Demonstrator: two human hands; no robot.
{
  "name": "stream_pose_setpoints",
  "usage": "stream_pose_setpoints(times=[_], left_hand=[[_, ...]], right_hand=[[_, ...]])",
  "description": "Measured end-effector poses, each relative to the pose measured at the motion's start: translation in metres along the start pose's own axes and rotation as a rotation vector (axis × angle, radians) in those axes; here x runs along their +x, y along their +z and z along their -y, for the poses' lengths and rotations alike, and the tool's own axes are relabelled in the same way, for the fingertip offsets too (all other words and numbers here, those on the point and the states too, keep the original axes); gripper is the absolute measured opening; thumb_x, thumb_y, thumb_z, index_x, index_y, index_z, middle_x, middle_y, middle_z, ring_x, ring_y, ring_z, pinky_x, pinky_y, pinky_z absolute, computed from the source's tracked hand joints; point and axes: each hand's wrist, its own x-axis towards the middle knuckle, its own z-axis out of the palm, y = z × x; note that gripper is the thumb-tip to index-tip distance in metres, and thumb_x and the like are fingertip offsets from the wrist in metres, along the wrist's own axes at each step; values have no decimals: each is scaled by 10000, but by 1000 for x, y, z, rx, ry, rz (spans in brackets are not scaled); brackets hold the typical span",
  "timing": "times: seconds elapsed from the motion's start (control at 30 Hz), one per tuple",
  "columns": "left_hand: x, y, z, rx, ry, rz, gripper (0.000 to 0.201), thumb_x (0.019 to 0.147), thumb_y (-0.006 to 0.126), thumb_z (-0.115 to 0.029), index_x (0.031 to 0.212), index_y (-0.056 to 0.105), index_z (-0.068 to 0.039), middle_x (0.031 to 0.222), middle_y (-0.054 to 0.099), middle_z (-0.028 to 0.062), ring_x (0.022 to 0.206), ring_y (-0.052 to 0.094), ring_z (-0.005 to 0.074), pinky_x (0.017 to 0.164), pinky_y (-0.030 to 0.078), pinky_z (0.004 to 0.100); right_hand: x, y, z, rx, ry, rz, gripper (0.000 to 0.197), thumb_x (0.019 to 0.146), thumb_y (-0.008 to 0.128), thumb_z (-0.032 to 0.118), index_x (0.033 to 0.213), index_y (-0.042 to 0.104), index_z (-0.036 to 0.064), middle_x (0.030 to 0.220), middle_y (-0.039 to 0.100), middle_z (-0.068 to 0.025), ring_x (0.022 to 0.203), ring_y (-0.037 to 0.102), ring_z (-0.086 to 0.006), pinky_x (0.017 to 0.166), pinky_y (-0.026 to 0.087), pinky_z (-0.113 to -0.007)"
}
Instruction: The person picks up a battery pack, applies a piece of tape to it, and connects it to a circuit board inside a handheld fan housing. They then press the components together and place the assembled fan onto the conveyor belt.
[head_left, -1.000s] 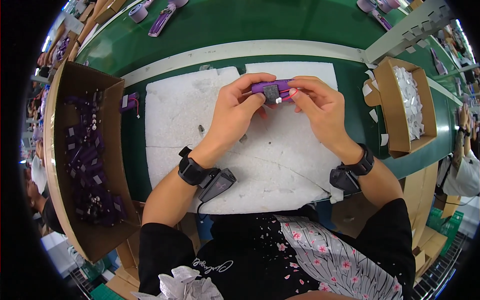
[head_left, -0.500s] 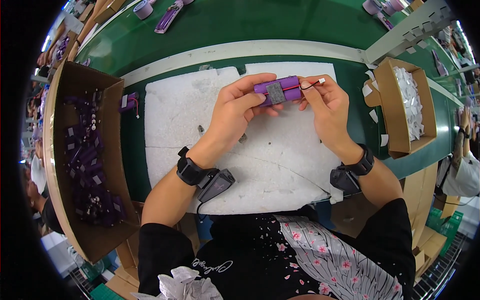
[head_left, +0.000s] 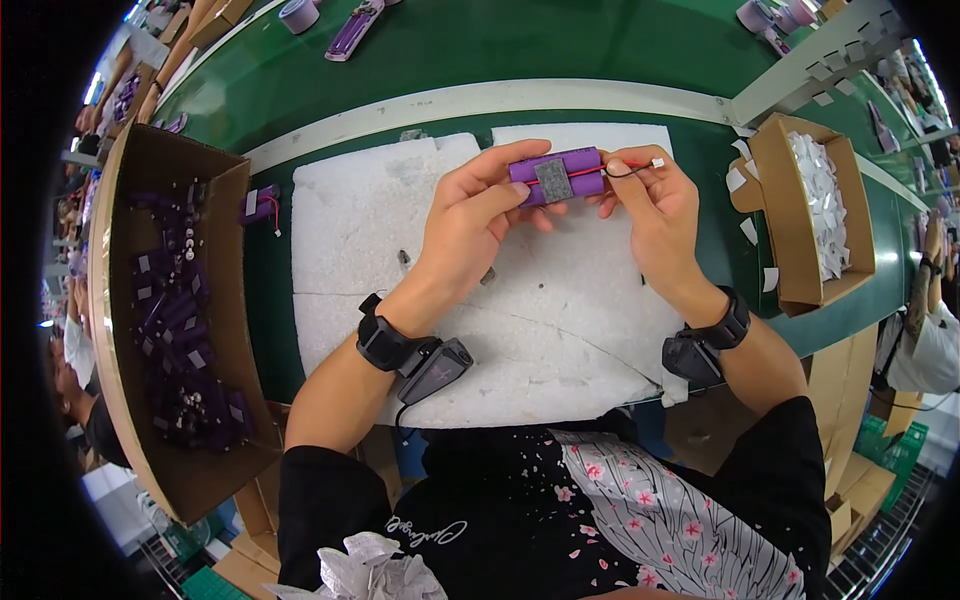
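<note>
1. The left hand (head_left: 468, 207) grips the purple pack (head_left: 580, 162) by its left end, above the foam (head_left: 540, 345).
2. The right hand (head_left: 656, 207) pinches the leads (head_left: 632, 164) beside the pack's right end; the plug (head_left: 657, 162) sticks out free.
3. The step looks to me like drawing the leads out past the grey pad (head_left: 553, 182).
4. Next calls for a steady left grip, I'd judge, without tugging the leads.

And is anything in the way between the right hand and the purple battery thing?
Nothing visible is. The left hand holds the purple battery pack, and the right hand pinches its thin wires just beside its right end.
</note>
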Motion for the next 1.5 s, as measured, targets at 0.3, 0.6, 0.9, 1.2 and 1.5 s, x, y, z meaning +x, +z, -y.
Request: stream_pose_setpoints(times=[0.3,0.6,0.9,1.2,1.5], left_hand=[[0,-2,3,-37,-10,-20,387,835,371,43,1200,500,35,1055,584,179,830,608,218,678,502,289],[-2,-2,4,-69,-15,-57,384,838,368,41,1200,498,36,1053,584,182,830,614,225,707,513,294],[-2,2,2,99,-65,42,324,862,489,-26,1182,521,17,1048,610,150,881,619,185,783,502,287],[6,-24,-28,442,-68,-83,279,875,531,-116,1127,531,3,1035,616,141,906,613,201,779,481,300],[139,-185,-133,805,111,-767,767,737,678,-170,1367,245,-109,1181,490,164,886,569,246,669,501,305]], right_hand=[[-1,-1,0,12,9,21,169,901,531,111,1004,549,-21,973,621,-125,704,607,-167,584,472,-243],[-5,-2,4,-59,-9,102,224,892,519,84,1081,553,-31,1023,605,-127,742,603,-160,590,477,-245],[5,3,2,55,90,2,243,923,470,143,1050,571,-38,985,619,-120,780,587,-124,620,466,-238],[7,2,1,7,184,190,278,936,457,205,913,615,-23,734,630,-59,638,545,-74,597,425,-206],[3,8,10,-87,167,309,236,895,510,166,840,639,-24,684,627,-42,619,546,-70,585,421,-202]])
